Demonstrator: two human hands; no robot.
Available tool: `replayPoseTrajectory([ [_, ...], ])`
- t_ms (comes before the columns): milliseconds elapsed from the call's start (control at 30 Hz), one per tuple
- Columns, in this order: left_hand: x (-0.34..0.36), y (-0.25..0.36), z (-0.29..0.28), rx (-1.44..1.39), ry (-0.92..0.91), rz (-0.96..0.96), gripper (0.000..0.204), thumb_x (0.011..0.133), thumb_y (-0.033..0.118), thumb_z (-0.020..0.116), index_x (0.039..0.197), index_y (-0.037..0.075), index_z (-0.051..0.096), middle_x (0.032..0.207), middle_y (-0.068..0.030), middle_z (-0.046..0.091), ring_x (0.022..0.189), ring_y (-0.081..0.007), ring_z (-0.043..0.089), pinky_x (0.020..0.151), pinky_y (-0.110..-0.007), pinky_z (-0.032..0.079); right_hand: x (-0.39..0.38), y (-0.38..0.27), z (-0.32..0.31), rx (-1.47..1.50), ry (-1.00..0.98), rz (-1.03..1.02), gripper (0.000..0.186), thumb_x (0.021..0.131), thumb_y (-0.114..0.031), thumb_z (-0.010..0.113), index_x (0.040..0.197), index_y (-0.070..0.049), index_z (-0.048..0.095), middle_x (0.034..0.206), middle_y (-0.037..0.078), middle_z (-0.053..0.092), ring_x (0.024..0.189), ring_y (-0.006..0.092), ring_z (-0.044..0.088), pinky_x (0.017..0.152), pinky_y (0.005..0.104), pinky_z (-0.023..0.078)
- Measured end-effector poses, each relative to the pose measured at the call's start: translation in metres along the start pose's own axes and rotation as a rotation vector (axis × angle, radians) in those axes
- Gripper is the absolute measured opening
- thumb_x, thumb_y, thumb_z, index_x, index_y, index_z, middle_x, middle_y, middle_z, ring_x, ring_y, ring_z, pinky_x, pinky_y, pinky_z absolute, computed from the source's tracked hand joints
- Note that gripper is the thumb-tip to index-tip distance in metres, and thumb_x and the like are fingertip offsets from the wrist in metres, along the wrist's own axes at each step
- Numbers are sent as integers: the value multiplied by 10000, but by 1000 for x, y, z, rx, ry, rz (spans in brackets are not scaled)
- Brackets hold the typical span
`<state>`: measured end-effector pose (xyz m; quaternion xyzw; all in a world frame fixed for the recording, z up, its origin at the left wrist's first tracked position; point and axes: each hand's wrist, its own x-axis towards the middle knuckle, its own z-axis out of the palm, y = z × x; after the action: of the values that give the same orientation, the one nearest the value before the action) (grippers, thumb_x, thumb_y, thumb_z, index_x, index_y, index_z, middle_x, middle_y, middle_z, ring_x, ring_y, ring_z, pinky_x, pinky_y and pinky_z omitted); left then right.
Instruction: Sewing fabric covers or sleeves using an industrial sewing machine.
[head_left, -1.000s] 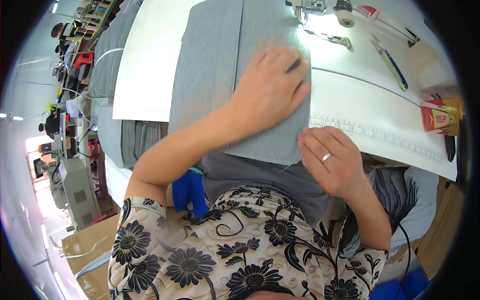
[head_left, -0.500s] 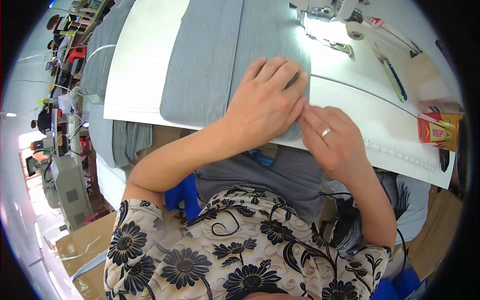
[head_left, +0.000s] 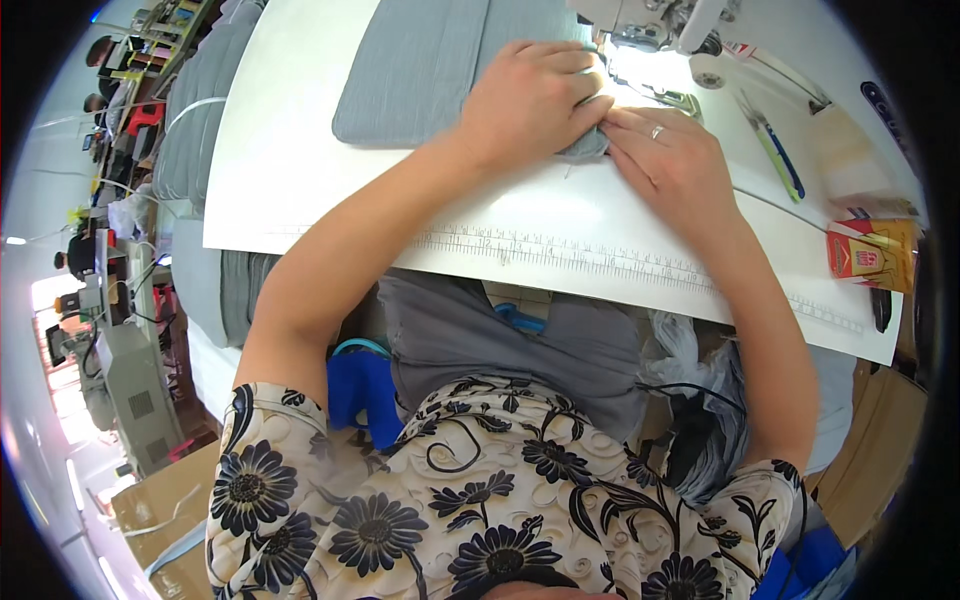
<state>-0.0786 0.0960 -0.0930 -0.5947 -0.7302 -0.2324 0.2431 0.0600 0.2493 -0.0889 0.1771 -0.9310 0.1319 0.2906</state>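
Observation:
A long piece of grey cloth (head_left: 410, 85) with a lengthwise seam lies on the white sewing table (head_left: 300, 190). My left hand (head_left: 535, 100) rests on its right part, fingers bent, with the thumb by the cloth's right edge. From the right, my right hand (head_left: 672, 150), a ring on one finger, pinches that edge near its lower corner. Both thumbs and fingertips nearly meet there, and the hands cover part of the edge. Just beyond my hands is the lit sewing machine (head_left: 650, 38), its needle area washed out by glare.
A printed ruler scale (head_left: 520, 245) runs along the table's front. Thread snips (head_left: 775, 150) with green and blue handles and a red-and-yellow box (head_left: 870, 250) lie to the right. Stacked grey cloth (head_left: 190, 150) stands at the left. Grey cloth (head_left: 510, 335) covers my lap.
Both hands have moved away from me toward the machine, and the grey cloth has slid with them. Its near end now lies farther from the table's front edge, baring the ruler scale.

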Motion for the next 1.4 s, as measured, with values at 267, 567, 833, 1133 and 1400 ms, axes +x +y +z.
replayPoseTrajectory([
  [267,-16,-12,-34,-297,-280,209,345,814,135,744,1155,97,702,1212,-44,678,1185,-209,611,1097,-438,422,-7,7,-12,105,-35,163,213,854,-108,637,1047,-63,716,1084,51,708,1074,264,629,932,367,498],
  [567,-15,-15,-33,-129,-217,514,328,833,81,632,1150,10,671,1212,-111,670,1156,-244,632,1030,-397,503,-9,1,-11,-132,-38,-9,241,790,-82,669,1024,-76,726,1023,15,704,996,226,610,888,364,497],
  [833,-14,-18,-35,-214,-205,512,323,832,86,622,1141,10,674,1217,-129,665,1151,-253,635,1022,-394,512,-4,-9,-19,-191,-89,-45,250,767,-74,664,1009,-61,726,988,12,712,963,207,608,879,355,493],
  [1133,22,-35,-36,68,-365,435,264,841,80,682,1079,-33,683,1096,-151,703,1045,-288,679,888,-361,565,8,2,-6,-245,-24,125,202,831,-90,638,1016,-72,718,1067,3,710,1012,200,615,894,362,497],
  [1400,37,-45,-37,-153,-475,332,241,847,87,673,1063,-17,697,1130,-139,698,1106,-290,655,911,-357,559,-1,8,-9,-21,46,375,249,854,-69,579,1063,-104,710,1057,23,687,973,209,615,814,334,522],
])
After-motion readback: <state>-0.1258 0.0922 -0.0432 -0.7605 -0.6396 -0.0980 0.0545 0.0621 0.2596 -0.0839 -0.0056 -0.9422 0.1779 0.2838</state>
